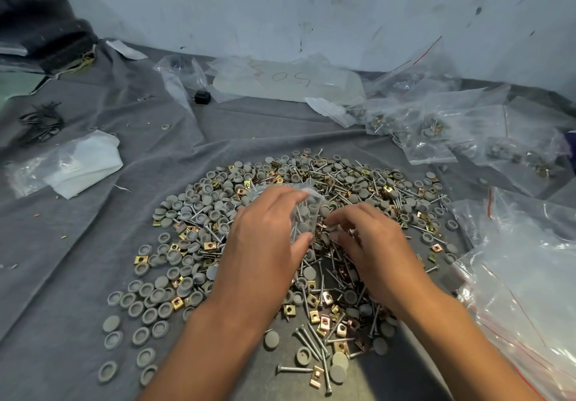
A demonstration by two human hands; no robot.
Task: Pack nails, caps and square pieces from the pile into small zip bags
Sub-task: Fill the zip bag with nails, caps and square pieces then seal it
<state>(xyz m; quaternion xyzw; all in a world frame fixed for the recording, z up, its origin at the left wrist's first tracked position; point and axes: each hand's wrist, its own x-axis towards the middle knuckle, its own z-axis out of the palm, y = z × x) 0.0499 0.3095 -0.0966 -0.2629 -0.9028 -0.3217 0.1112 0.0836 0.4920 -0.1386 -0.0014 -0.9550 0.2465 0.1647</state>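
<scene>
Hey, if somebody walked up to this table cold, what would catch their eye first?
First, the big pile of grey caps, nails and brass-coloured square pieces spread over the grey cloth in the middle. Right above it, the left hand grips a small zip bag with pieces already inside, while the right hand picks at the pile. Filled bags lie heaped at the back right.

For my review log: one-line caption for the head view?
Left hand grips a small zip bag over the pile while right hand picks pieces.
</scene>
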